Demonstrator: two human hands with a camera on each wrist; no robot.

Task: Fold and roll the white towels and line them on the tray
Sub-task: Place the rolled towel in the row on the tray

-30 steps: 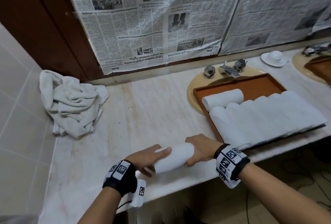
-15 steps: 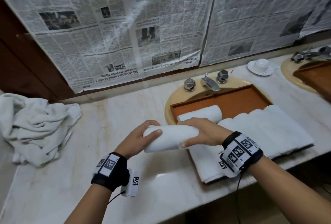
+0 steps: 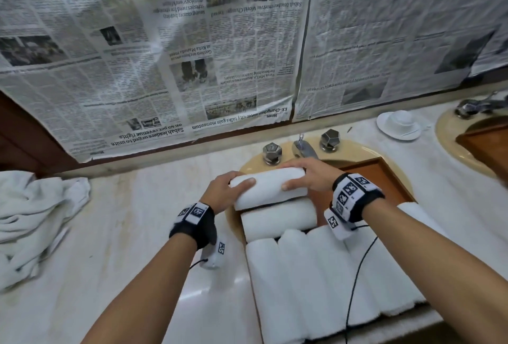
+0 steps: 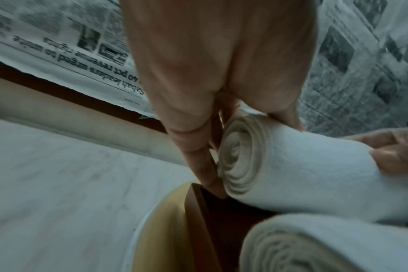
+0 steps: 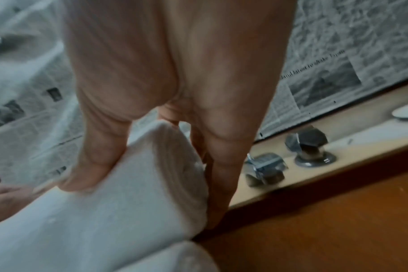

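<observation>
Both hands grip one roll by its ends: the left hand and the right hand, thumbs on the near side. It is held low over the tray, just behind another roll. A row of rolls is already lined up. Left on the tabletop, a heap is judged still to be folded.
</observation>
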